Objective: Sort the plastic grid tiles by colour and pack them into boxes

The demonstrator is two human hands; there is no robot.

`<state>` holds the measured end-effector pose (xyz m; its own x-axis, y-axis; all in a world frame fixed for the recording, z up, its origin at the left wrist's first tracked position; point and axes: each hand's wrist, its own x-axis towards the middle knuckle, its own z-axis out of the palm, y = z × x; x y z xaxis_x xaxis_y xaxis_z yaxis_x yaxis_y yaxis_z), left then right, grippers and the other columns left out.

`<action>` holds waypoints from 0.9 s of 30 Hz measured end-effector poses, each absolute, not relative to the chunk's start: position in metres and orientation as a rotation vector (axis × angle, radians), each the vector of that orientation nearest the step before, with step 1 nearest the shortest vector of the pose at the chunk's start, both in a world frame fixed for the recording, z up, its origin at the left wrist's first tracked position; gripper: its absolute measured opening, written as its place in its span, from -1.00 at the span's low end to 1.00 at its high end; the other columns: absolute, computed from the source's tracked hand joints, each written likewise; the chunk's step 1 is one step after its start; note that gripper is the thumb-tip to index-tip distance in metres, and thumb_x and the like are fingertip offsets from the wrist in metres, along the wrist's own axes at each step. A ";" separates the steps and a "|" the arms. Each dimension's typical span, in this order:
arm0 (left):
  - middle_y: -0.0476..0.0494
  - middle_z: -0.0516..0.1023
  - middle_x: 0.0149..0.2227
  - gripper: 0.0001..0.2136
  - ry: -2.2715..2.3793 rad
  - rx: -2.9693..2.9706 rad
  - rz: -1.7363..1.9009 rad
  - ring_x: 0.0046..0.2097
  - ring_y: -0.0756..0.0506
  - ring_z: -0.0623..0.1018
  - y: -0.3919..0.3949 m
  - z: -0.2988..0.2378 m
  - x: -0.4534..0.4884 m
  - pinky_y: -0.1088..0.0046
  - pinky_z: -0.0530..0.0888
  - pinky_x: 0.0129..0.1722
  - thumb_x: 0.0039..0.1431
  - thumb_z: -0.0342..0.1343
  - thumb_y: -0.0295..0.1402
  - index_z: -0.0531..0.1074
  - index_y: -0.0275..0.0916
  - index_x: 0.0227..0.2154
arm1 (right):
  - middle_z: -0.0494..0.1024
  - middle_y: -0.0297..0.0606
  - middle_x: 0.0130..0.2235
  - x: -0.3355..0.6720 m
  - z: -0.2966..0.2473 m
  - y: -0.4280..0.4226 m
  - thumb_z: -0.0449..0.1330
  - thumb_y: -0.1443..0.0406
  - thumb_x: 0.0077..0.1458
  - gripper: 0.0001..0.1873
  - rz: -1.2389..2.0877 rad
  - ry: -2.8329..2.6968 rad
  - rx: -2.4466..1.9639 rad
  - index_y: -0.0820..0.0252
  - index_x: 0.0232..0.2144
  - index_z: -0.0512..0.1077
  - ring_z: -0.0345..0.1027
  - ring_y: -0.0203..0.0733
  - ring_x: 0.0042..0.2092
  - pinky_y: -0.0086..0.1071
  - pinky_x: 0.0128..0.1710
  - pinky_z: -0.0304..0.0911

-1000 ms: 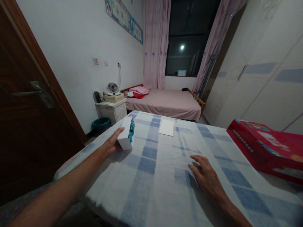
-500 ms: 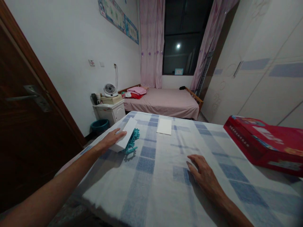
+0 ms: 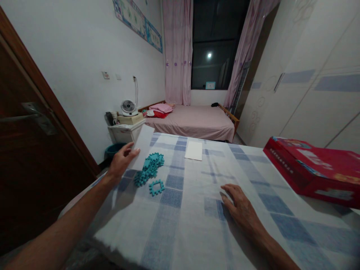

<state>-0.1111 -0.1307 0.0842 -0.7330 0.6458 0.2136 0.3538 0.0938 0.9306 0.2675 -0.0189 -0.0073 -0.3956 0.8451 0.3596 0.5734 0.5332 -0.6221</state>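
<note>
My left hand (image 3: pixel 121 161) grips a small white box (image 3: pixel 143 146), lifted and tipped over the left side of the checked tablecloth (image 3: pixel 185 221). Just below its mouth lies a heap of teal plastic pieces (image 3: pixel 149 168). One square teal frame (image 3: pixel 156 186) lies apart, a little nearer to me. On the cloth toward the right my right hand (image 3: pixel 239 210) rests flat, fingers spread and holding nothing.
A white card (image 3: pixel 194 150) lies at the far side of the table. A large red box (image 3: pixel 312 168) sits at the right edge. A brown door (image 3: pixel 25 142) stands close on the left. Beyond are a nightstand with a fan (image 3: pixel 128 107), a bed (image 3: pixel 194 122) and a white wardrobe (image 3: pixel 309 82).
My left hand tipped and raised the white box, and the teal pieces spilled out onto the cloth. My right hand stayed flat in place.
</note>
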 end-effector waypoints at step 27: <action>-0.69 0.33 0.03 -0.29 0.862 -0.022 1.524 -0.01 -0.36 0.48 0.022 0.034 -0.002 0.11 0.53 -0.41 0.20 -0.39 0.04 0.04 -0.49 0.18 | 0.42 -0.14 -0.09 0.273 -0.013 -0.015 0.00 0.39 0.05 -0.69 0.446 -2.235 -1.051 0.20 -0.16 0.41 0.33 -0.14 -0.03 -0.21 -0.01 0.27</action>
<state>-0.0017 0.0218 0.0343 -0.1792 0.8490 -0.4971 -0.8634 0.1066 0.4932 0.2730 -0.0149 -0.0132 -0.4899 0.7788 0.3918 0.5688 0.6261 -0.5334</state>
